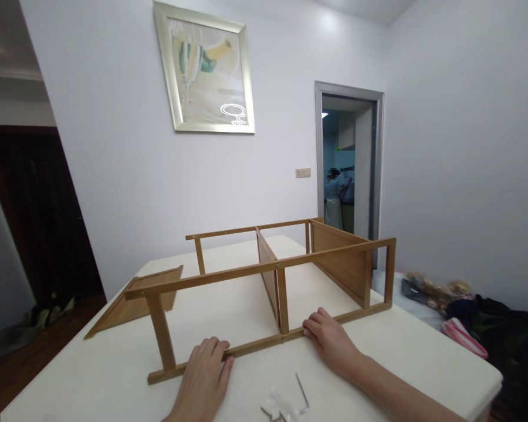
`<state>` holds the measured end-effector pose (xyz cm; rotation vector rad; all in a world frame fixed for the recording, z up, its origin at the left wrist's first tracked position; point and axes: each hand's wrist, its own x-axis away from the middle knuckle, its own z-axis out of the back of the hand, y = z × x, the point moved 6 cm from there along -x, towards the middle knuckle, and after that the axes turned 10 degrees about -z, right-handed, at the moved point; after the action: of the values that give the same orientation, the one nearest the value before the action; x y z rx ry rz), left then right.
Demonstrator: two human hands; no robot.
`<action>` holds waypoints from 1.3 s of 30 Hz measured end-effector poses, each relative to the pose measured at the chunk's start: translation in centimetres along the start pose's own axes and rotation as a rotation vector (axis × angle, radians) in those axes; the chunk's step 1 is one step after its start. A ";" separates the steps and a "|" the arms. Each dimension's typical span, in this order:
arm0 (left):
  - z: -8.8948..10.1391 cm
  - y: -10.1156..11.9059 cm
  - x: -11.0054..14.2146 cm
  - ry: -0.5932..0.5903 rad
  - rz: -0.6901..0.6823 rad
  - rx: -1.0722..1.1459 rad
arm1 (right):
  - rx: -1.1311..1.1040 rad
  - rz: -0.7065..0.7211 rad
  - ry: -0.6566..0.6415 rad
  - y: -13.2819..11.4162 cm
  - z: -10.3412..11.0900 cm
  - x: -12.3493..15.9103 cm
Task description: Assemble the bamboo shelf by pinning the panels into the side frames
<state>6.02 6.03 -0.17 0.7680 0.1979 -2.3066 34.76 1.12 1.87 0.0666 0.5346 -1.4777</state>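
1. With 6 o'clock nearest the wearer, a brown wooden open shelf frame [229, 273] lies on its side across the middle of a white, smooth-topped worktop [92, 375].
2. The two hands are well apart, both on the frame's near lower rail [255, 348]. The left hand [205, 372], at 7 o'clock, straddles and grips it, fingers over the top and thumb on the near side.
3. The right hand [332, 340], at 5 o'clock, curls its fingers over the rail; whether it clamps tightly, I cannot tell.
4. A brown wooden middle panel [266, 266] stands upright inside the frame, and a wider brown wooden end panel [341, 266] stands toward 2 o'clock.
5. At 6 o'clock, between the forearms, lie an L-shaped silver metal hex key [302, 395], a crumpled clear plastic bag [284, 404] and some metal screws [266, 412] beside it.
6. A flat, loose brown wooden panel [141, 299] lies at 10 o'clock, partly behind the frame.
7. Dark, bunched fabric [506, 351] lies beyond the worktop at 3 o'clock.
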 end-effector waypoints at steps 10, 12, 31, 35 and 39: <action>0.3 1.0 0.3 -0.084 -0.031 -0.017 | 0.033 -0.017 -0.040 -1.8 -0.4 1.7; 0.4 1.2 0.3 -0.095 -0.033 -0.029 | 0.029 -0.031 -0.032 -2.3 -0.4 2.2; -0.2 3.0 0.2 -0.092 -0.100 0.019 | -0.167 -0.063 0.056 -5.1 -0.9 8.1; -0.8 3.7 0.1 -0.091 -0.133 0.013 | -0.205 -0.051 -0.074 -6.6 -0.6 8.1; -1.0 4.1 -0.1 -0.114 -0.137 0.014 | -0.325 -0.023 -0.085 -7.3 0.7 8.0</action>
<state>9.28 3.39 -0.65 0.6449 0.1887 -2.4757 28.01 -7.38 1.45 -0.2569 0.7006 -1.3928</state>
